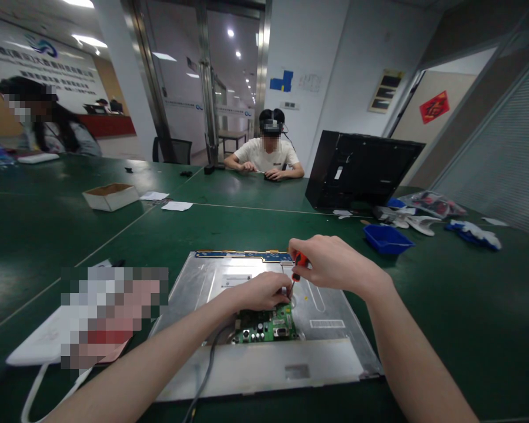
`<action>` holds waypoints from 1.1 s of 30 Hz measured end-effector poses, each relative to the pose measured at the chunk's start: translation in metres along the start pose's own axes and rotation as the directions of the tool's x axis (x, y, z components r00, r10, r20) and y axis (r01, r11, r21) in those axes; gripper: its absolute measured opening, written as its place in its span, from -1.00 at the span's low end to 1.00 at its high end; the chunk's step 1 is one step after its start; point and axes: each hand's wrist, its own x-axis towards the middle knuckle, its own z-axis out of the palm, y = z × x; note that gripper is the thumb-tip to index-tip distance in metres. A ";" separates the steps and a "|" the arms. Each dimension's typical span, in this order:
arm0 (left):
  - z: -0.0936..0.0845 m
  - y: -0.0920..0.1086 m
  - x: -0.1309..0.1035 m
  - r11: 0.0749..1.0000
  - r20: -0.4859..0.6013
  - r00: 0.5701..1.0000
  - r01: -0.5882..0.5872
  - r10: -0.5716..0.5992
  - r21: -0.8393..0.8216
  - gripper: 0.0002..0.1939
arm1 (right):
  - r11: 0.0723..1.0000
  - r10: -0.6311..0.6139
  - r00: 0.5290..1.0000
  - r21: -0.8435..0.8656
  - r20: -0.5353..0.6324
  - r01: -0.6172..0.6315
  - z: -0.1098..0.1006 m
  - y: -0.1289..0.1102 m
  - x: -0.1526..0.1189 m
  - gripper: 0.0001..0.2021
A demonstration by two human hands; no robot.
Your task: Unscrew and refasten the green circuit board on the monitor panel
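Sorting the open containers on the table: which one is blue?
The small plastic tray to the right of the right hand, near the gloves; the other container is a cardboard box, far left.

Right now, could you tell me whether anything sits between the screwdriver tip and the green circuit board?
Nothing visible does. The right hand holds the screwdriver straight down at the green circuit board; the left hand rests beside the tip, not under it.

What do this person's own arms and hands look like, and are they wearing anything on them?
Both arms come in from the bottom edge and are bare along all that shows: no sleeves, gloves, watch or bracelet in view. The left hand and right hand are bare too, with no rings visible. Nothing is strapped or taped to either forearm, and no markings show.
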 end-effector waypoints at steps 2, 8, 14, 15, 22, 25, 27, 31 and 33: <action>0.000 0.001 0.000 1.000 -0.002 1.000 0.001 -0.001 0.002 -0.87 | 1.000 0.012 1.000 -0.008 0.002 -0.012 0.000 0.000 0.000 -0.89; 0.000 0.001 0.000 1.000 0.006 1.000 -0.008 0.008 0.019 -0.85 | 0.997 -0.068 0.998 0.034 0.020 0.067 0.000 0.001 -0.002 -0.85; 0.001 -0.002 0.001 0.999 -0.003 0.999 -0.033 0.033 0.024 -0.85 | 1.000 -0.029 1.000 0.006 -0.005 0.030 0.001 0.000 0.000 -0.85; 0.001 -0.002 0.001 0.999 -0.005 1.000 -0.029 0.029 0.024 -0.85 | 1.000 -0.014 1.000 -0.008 -0.015 0.014 0.002 0.000 0.000 -0.85; 0.002 -0.003 0.001 0.999 0.005 0.999 -0.036 0.036 0.031 -0.86 | 0.998 -0.065 0.997 0.011 -0.037 0.065 0.001 0.001 -0.001 -0.92; 0.002 -0.003 0.001 0.999 0.009 0.999 -0.031 0.030 0.033 -0.86 | 0.998 -0.059 0.998 0.008 -0.029 0.059 0.001 0.001 -0.002 -0.92; 0.002 -0.002 0.001 0.999 0.007 1.000 -0.030 0.030 0.032 -0.86 | 0.999 -0.044 0.999 0.005 -0.025 0.044 0.001 0.000 -0.002 -0.91; 0.001 -0.002 0.001 0.999 0.000 1.000 -0.030 0.030 0.027 -0.87 | 1.000 -0.016 0.999 0.004 -0.031 0.016 0.003 0.000 0.001 -0.90; 0.002 -0.002 0.001 0.999 -0.003 1.000 -0.029 0.029 0.026 -0.87 | 1.000 -0.020 0.999 0.001 -0.034 0.020 0.004 0.000 0.002 -0.91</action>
